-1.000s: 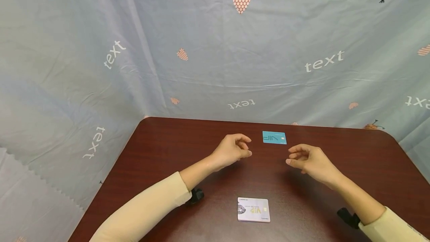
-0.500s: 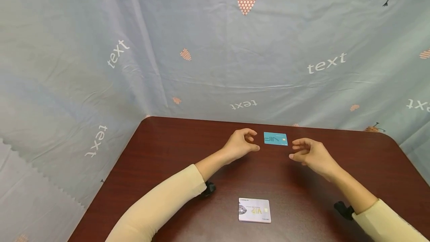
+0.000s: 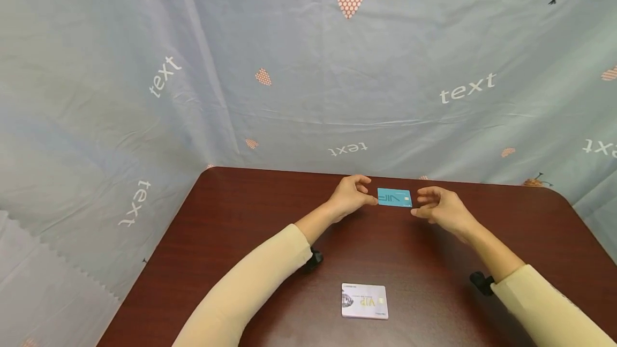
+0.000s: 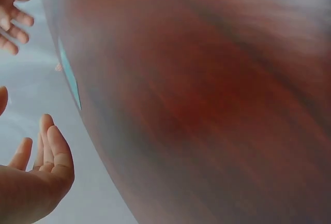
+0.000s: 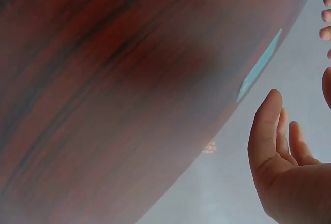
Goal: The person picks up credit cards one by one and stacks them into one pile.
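A light-blue card (image 3: pixel 394 197) printed "VIP" lies flat near the table's far edge in the head view. Just left of it is my left hand (image 3: pixel 353 195), fingers bent loosely and thumb pointing toward the card's near left corner; touch cannot be told. On the card's other side my right hand (image 3: pixel 444 209) has its thumb near the right corner, fingers loosely bent. Neither hand holds anything. Both wrist views show the hands raised off the tabletop, with the blue card (image 4: pixel 70 74) as a thin sliver. Closer to me rests a white card (image 3: pixel 364 301) with gold "VIP" lettering, possibly a stack.
The dark red-brown table (image 3: pixel 270 197) has rounded far corners. Behind and to the left hangs a grey-blue curtain (image 3: pixel 299 95) with hearts, birds and "text" prints. Black bands (image 3: pixel 481 283) sit around the wrists at the cream sleeves.
Both hands have moved forward, the left also rightward, and now flank the blue card closely. Both cards stay where they were on the table; the head view shifts slightly.
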Motion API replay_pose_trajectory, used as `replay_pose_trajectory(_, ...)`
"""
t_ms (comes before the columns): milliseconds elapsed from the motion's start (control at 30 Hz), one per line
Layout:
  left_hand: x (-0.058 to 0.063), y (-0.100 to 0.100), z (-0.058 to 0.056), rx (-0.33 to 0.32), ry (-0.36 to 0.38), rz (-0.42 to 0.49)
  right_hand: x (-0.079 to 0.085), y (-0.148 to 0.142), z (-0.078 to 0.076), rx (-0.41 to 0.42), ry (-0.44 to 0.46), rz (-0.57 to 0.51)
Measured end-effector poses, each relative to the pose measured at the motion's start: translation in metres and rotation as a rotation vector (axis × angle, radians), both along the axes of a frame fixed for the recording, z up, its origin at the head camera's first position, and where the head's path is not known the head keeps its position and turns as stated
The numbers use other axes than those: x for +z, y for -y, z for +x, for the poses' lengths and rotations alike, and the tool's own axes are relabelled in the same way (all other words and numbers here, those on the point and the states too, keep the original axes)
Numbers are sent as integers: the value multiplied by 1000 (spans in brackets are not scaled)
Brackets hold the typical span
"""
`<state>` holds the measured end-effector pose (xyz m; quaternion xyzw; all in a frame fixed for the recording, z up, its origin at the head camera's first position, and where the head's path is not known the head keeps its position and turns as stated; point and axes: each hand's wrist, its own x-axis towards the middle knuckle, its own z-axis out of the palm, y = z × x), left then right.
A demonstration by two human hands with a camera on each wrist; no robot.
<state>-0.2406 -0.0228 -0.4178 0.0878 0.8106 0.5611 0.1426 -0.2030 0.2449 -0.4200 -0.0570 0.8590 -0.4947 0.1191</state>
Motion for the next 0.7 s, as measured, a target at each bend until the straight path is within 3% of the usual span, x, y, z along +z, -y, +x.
replay_pose_trajectory(133,1,-7,-9,8,20,30,-6,-4,-9,3,15,-11)
replay_pose_trajectory(300,0,-14,-17,8,49,0,-12,-7,-19,-4,53,-22)
replay_pose_trajectory(700,-9,-22,-36,26,107,-39,-18,-8,-40,8,75,59)
